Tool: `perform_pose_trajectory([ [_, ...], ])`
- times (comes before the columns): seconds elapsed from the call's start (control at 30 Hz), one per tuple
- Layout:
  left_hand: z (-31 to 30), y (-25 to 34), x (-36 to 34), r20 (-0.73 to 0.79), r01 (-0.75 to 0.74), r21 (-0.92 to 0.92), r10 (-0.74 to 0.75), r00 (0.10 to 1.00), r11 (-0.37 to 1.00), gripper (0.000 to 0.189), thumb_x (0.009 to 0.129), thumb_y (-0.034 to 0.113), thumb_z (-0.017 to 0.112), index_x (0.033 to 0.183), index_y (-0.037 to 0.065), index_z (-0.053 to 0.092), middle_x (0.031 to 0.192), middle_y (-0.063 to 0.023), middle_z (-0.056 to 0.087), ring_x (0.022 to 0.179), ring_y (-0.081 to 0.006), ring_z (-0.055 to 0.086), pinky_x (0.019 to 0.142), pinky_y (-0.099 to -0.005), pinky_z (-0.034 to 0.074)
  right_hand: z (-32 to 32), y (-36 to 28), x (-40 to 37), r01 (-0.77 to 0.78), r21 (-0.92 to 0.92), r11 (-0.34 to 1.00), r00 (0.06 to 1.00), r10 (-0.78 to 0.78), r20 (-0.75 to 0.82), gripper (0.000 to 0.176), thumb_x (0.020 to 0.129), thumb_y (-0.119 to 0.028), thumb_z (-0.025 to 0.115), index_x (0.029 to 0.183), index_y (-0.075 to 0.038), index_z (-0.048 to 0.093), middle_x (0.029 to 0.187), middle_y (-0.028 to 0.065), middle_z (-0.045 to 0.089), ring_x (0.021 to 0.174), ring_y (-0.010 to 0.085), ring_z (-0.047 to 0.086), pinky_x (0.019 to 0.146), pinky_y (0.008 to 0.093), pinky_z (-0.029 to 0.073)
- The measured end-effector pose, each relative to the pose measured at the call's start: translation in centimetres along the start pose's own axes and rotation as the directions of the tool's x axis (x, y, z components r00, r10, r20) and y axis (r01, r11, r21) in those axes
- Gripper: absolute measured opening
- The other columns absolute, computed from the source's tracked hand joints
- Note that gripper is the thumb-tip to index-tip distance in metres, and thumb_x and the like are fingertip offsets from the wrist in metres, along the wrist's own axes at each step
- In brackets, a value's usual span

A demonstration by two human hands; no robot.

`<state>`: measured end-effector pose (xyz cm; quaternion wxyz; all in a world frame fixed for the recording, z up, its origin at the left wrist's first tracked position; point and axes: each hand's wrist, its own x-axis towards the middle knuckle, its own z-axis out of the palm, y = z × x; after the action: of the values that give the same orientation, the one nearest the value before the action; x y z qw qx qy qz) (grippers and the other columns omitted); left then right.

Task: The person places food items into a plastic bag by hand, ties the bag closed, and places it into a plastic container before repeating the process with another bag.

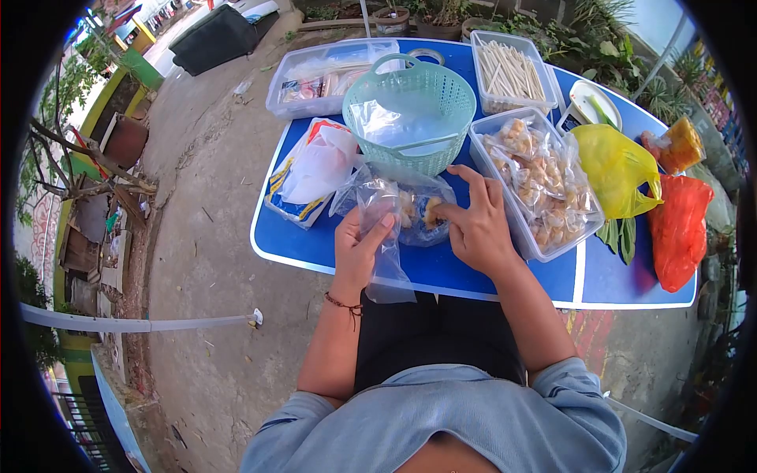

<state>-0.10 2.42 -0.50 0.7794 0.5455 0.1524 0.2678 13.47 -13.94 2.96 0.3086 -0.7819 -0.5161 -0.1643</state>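
My left hand [363, 244] is closed, pinching a clear plastic bag [390, 272] that hangs down over the table's front edge. Beside it lies an open clear bag of light-brown food pieces [408, 206]. At that bag's right side is my right hand [479, 225], fingers spread and index finger stretched towards the basket. Its thumb tip touches a brown piece [432, 211]. Just beyond both hands stands a mint-green basket [441, 162] with clear plastic inside. To the right, a clear tub [527, 251] holds several small bagged portions of similar food.
The blue table [315, 256] also carries a tub of pale sticks [511, 71], a lidded box [303, 102], and a white plastic packet [319, 165]. Yellow [619, 169] and red [678, 229] bags lie at the right, near a white plate [587, 98] and green leaves [619, 236].
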Motion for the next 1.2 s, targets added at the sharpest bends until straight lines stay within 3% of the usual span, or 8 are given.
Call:
perform_pose_trajectory([
  [0.3,0.0,0.0,0.0,-0.001,0.009,-0.020,-0.009,1.000,1.000,0.026,0.090,0.008,0.070,0.114,-0.001,0.066,0.098,-0.0078,0.070,0.086,-0.0104,0.065,0.072,-0.0218,0.049,0.2,0.1,-0.1,-0.082,0.130,0.988,0.996,0.075,0.055,0.022,0.070,-0.001,0.067,0.088,-0.010,0.076,0.136,0.0141,0.048,0.112,0.0373,0.045,0.100,0.0428,0.041],
  [0.43,-0.1,-0.1,0.0,0.016,-0.015,0.024,0.014,1.000,1.000,0.030,0.092,0.015,0.070,0.118,0.001,0.066,0.103,-0.0058,0.071,0.090,-0.0090,0.066,0.076,-0.0224,0.051,0.5,0.2,-0.2,-0.086,0.097,0.992,0.995,0.081,0.051,0.024,0.070,-0.002,0.069,0.092,-0.011,0.075,0.136,0.0147,0.047,0.112,0.0374,0.045,0.100,0.0434,0.041],
  [0.8,-0.2,-0.1,0.0,0.022,-0.011,0.016,0.010,1.000,1.000,0.030,0.092,0.017,0.071,0.117,0.001,0.066,0.099,-0.0062,0.072,0.084,-0.0077,0.063,0.075,-0.0221,0.050,0.6,0.0,-0.1,-0.068,-0.035,0.997,0.995,0.071,0.076,0.046,0.067,0.001,0.064,0.111,-0.012,0.071,0.138,0.0164,0.043,0.113,0.0374,0.045,0.101,0.0442,0.040],
  [1.13,0.0,0.0,0.0,0.008,-0.008,0.022,0.008,1.000,1.000,0.029,0.092,0.017,0.071,0.116,0.001,0.066,0.099,-0.0060,0.072,0.084,-0.0075,0.064,0.074,-0.0220,0.050,0.7,0.0,-0.2,-0.105,-0.079,0.991,0.991,0.111,0.078,0.045,0.069,-0.003,0.066,0.112,-0.011,0.069,0.139,0.0174,0.042,0.116,0.0383,0.043,0.103,0.0468,0.038],
  [1.2,-0.1,0.0,0.0,0.006,0.007,-0.002,-0.007,1.000,1.000,0.028,0.091,0.010,0.070,0.116,0.000,0.065,0.101,-0.0072,0.071,0.089,-0.0111,0.066,0.073,-0.0230,0.050,0.5,-0.2,-0.1,-0.111,-0.072,0.991,0.991,0.116,0.072,0.041,0.069,-0.003,0.067,0.109,-0.010,0.069,0.139,0.0173,0.042,0.116,0.0385,0.043,0.102,0.0469,0.038],
])
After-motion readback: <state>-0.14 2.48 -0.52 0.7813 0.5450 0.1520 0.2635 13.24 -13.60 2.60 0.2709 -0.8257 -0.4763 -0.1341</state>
